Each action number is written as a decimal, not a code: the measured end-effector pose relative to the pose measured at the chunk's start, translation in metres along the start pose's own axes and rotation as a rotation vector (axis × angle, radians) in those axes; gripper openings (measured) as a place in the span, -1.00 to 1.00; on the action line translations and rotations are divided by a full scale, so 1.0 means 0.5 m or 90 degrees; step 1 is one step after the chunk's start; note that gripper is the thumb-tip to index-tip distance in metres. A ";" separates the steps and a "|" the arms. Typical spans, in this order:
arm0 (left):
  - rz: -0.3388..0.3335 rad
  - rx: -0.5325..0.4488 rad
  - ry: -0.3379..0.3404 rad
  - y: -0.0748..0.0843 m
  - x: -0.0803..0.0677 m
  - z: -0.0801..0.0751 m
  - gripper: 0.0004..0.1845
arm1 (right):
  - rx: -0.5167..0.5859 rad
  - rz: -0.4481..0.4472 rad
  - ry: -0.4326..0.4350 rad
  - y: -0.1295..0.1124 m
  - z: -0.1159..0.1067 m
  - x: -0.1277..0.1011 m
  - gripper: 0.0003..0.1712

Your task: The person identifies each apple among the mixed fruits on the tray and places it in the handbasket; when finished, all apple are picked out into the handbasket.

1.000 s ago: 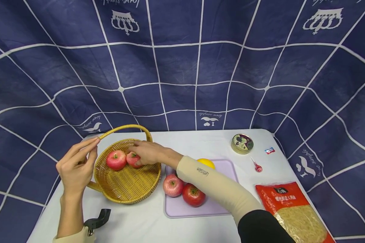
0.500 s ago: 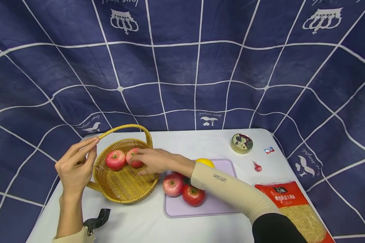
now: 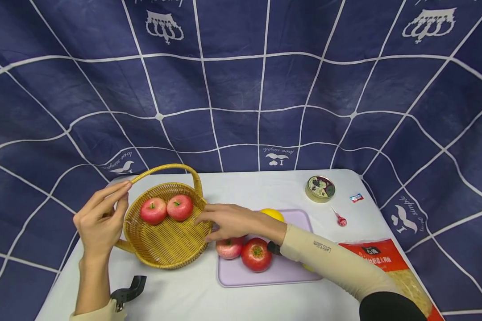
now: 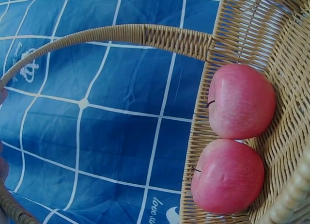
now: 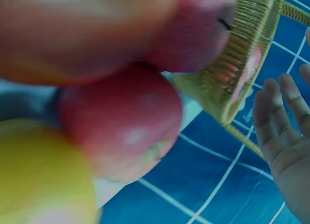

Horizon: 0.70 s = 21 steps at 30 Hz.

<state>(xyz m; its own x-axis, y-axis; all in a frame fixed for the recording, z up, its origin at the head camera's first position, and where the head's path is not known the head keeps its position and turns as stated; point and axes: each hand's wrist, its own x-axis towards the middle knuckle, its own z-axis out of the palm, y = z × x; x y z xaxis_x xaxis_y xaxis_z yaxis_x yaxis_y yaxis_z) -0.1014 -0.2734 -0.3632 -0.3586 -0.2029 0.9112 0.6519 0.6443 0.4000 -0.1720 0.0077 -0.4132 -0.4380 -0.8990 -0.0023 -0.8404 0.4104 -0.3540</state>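
Note:
In the head view my left hand [image 3: 102,218] pinches the arched handle [image 3: 164,166] of a yellow-brown wicker basket [image 3: 168,247]. Two red apples [image 3: 153,211] sit side by side near the basket's far wall; the left wrist view shows both apples [image 4: 241,102] touching. My right hand [image 3: 230,220] hovers over the basket's right rim, fingers loosely spread and holding nothing. Beneath that arm lies a lilac tray [image 3: 281,280] with a pink-red apple [image 3: 230,249], a darker red round fruit [image 3: 257,256] and a yellow fruit [image 3: 274,215], partly hidden. The right wrist view shows the hand [image 5: 288,136] with extended fingers.
A round tin [image 3: 320,189] stands at the back right of the white table [image 3: 176,298]. Near it lie a red lollipop [image 3: 340,220] and a small wrapped candy [image 3: 356,198]. A red-topped pasta bag [image 3: 401,267] is at the right, partly under the right arm. A blue checked curtain [image 3: 233,89] hangs behind.
My right hand has let go of the second apple in the basket and drawn back rightward to the rim. The left hand stays at the handle.

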 end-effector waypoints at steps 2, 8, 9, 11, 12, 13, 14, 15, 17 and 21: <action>0.000 0.001 0.000 0.000 0.000 0.000 -0.87 | 0.012 0.004 0.000 0.010 0.003 -0.022 -0.45; 0.000 0.004 0.000 0.001 -0.001 0.000 -0.87 | 0.036 0.032 -0.002 0.030 0.009 -0.090 -0.50; 0.001 0.005 0.001 0.001 -0.002 0.000 -0.87 | 0.037 0.039 -0.004 0.031 0.009 -0.101 -0.50; 0.001 0.007 0.002 0.001 -0.002 0.000 -0.88 | 0.032 0.046 -0.008 0.032 0.010 -0.122 -0.50; 0.001 0.007 0.002 0.001 -0.002 0.000 -0.88 | 0.031 0.045 -0.008 0.034 0.012 -0.131 -0.50; 0.001 0.006 0.002 0.000 -0.002 0.000 -0.88 | 0.030 0.044 -0.008 0.035 0.014 -0.140 -0.50; 0.001 0.005 0.001 0.000 -0.002 0.000 -0.88 | 0.029 0.042 -0.008 0.038 0.015 -0.148 -0.49; 0.000 0.007 0.000 0.000 -0.001 0.001 -0.88 | 0.030 0.041 -0.009 0.040 0.017 -0.156 -0.47; -0.001 0.007 -0.001 -0.001 -0.001 0.001 -0.88 | 0.038 0.037 -0.009 0.046 0.021 -0.169 -0.46; -0.001 0.006 -0.001 -0.001 -0.002 0.001 -0.88 | 0.057 0.060 -0.018 0.055 0.030 -0.193 -0.45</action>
<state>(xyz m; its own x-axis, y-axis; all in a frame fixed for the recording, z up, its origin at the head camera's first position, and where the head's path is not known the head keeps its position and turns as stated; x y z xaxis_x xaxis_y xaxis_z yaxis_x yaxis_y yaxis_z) -0.1017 -0.2730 -0.3645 -0.3601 -0.2031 0.9106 0.6449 0.6511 0.4002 -0.1478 0.1034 -0.4368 -0.5035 -0.8615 -0.0654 -0.7635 0.4791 -0.4331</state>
